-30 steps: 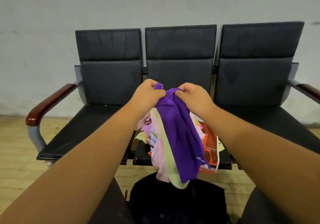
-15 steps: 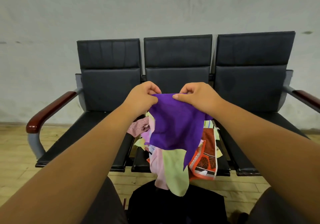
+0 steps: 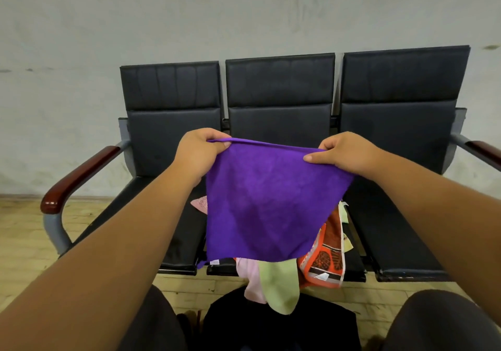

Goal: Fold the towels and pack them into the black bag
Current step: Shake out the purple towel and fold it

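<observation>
a pale grey wall point(image 3: 244, 11) fills the upper half of the view. in front of it stands a three-seat bench point(image 3: 279, 84) with black cushions, on a light wooden floor point(image 3: 24, 236). a wood-topped armrest point(image 3: 78, 177) closes the bench's left end.

a purple towel point(image 3: 271, 201) hangs spread open in the air in front of the middle seat. its top edge is stretched taut and its lower edge hangs free. a black bag point(image 3: 279, 326) sits on the floor at the bottom of the view, between the person's knees and below the towel; whether it is open cannot be told.

a heap of other towels lies on the middle seat, mostly hidden behind the purple one. a green towel point(image 3: 279, 283) and a pink towel point(image 3: 252, 280) droop over the seat's front edge toward the bag, with an orange patterned towel point(image 3: 325, 264) just beside them.

the left hand point(image 3: 199, 155) grips the purple towel's upper left corner, fingers curled over the hem. the right hand point(image 3: 347, 152) pinches the upper right corner between thumb and curled fingers.
</observation>
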A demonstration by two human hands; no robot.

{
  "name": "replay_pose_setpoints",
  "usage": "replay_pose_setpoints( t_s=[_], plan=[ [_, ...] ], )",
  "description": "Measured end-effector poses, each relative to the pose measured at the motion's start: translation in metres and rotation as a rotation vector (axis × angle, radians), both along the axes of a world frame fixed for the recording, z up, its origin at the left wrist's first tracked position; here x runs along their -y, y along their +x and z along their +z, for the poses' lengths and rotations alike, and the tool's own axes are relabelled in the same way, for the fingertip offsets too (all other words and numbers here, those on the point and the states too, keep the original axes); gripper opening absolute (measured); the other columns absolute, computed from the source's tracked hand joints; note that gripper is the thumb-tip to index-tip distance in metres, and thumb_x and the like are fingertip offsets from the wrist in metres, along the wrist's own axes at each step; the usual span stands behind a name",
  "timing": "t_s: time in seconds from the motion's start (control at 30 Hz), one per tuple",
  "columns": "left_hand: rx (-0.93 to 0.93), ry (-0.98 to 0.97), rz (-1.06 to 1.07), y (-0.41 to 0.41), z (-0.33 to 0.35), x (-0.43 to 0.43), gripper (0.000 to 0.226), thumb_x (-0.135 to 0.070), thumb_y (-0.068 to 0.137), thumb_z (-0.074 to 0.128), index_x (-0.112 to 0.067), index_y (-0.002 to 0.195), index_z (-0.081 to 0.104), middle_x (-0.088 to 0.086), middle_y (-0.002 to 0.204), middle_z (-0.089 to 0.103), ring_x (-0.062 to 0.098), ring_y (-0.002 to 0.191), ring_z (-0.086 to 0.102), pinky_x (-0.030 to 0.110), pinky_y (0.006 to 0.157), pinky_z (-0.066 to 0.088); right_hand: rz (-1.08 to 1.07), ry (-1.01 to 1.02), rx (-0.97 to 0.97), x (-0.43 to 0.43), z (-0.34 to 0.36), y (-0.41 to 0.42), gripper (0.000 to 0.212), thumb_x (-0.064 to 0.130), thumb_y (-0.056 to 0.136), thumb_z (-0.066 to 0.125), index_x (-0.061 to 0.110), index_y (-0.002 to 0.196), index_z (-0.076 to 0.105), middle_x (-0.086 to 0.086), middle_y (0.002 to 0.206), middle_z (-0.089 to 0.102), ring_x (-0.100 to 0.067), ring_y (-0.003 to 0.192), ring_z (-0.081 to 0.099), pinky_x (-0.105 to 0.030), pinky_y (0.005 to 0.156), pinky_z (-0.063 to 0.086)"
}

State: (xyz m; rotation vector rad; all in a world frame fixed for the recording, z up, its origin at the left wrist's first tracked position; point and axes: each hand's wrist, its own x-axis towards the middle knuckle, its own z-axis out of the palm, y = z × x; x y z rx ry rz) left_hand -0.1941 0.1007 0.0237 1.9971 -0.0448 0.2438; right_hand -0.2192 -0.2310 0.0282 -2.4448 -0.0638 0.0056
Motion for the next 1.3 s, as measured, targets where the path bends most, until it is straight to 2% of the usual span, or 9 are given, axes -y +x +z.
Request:
replay_pose_setpoints(
  t_s=[0.1,0.23,0.4,0.57,0.7,0.83,0.97,1.17,1.3],
  plan=[
    [-0.028,-0.058,0.016,0.002,-0.012,-0.004,0.012,-0.025,0.102,0.071,-0.031,0.104,0.082,-0.007,0.107,0.076,0.016,0.102,0.07,0.036,0.084,0.059,-0.039,0.019,-0.022,0.009,-0.012,0.001,0.04,0.058,0.091,0.076,0.018,0.095,0.076,0.0,0.094,0.076,-0.02,0.087,0.074,-0.031,0.07,0.056],
    [-0.053,-0.136,0.017,0.001,-0.029,-0.002,0.011,-0.025,0.101,0.073,-0.029,0.105,0.083,-0.005,0.107,0.078,0.017,0.103,0.072,0.033,0.083,0.059,-0.076,0.249,0.008,0.014,-0.032,-0.003,0.036,0.051,0.096,0.073,0.015,0.099,0.075,-0.002,0.098,0.075,-0.02,0.093,0.071,-0.03,0.073,0.053],
    [-0.094,-0.165,0.04,0.002,-0.041,-0.003,0.015,-0.033,0.105,0.067,-0.028,0.109,0.08,-0.004,0.106,0.078,0.019,0.102,0.073,0.034,0.083,0.059,-0.179,0.51,0.021,0.013,-0.053,-0.003,0.036,0.051,0.097,0.073,0.016,0.105,0.078,-0.004,0.108,0.077,-0.026,0.107,0.073,-0.047,0.098,0.06],
    [-0.107,-0.223,0.07,0.002,-0.046,-0.006,0.017,-0.04,0.105,0.067,-0.03,0.11,0.08,-0.006,0.104,0.079,0.017,0.099,0.075,0.034,0.079,0.06,-0.266,0.652,-0.018,0.007,-0.061,-0.003,0.02,0.038,0.1,0.074,0.024,0.114,0.078,-0.003,0.114,0.078,-0.025,0.103,0.077,-0.045,0.083,0.067],
    [-0.132,-0.285,0.087,0.005,-0.044,-0.008,0.018,-0.044,0.1,0.073,-0.029,0.105,0.082,-0.007,0.1,0.082,0.018,0.099,0.077,0.04,0.084,0.064,-0.346,0.823,-0.031,-0.002,-0.056,-0.001,0.029,0.034,0.094,0.082,0.021,0.12,0.075,-0.005,0.115,0.078,-0.028,0.103,0.077,-0.049,0.087,0.066],
    [-0.153,-0.368,0.096,0.003,-0.034,0.0,0.02,-0.04,0.097,0.076,-0.022,0.103,0.083,-0.001,0.1,0.082,0.022,0.102,0.078,0.044,0.089,0.065,-0.352,1.015,-0.037,-0.018,-0.046,0.0,0.029,0.026,0.092,0.084,0.013,0.116,0.078,-0.009,0.107,0.082,-0.028,0.098,0.08,-0.044,0.081,0.067],
    [-0.214,-0.406,0.029,-0.012,-0.031,0.018,0.021,-0.038,0.096,0.078,-0.02,0.106,0.082,0.003,0.098,0.083,0.025,0.097,0.08,0.048,0.088,0.066,-0.298,0.924,-0.007,-0.042,-0.044,-0.004,0.023,0.028,0.09,0.086,0.016,0.109,0.081,-0.01,0.104,0.082,-0.03,0.097,0.08,-0.043,0.076,0.066],
    [-0.251,-0.288,-0.141,-0.042,-0.056,0.052,0.022,-0.033,0.103,0.069,-0.016,0.1,0.083,0.012,0.094,0.081,0.03,0.09,0.08,0.04,0.073,0.067,-0.143,0.414,-0.002,-0.086,-0.057,-0.029,0.017,0.036,0.102,0.071,0.022,0.097,0.079,-0.003,0.087,0.079,-0.022,0.079,0.078,-0.039,0.067,0.068],
    [-0.243,-0.194,-0.222,-0.052,-0.088,0.068,0.024,-0.031,0.105,0.063,-0.022,0.1,0.085,0.01,0.091,0.081,0.026,0.091,0.08,0.046,0.081,0.067,-0.164,0.427,0.009,-0.105,-0.087,-0.038,0.024,0.034,0.103,0.067,0.018,0.092,0.079,-0.006,0.081,0.078,-0.025,0.077,0.078,-0.049,0.071,0.068]
  ],
)
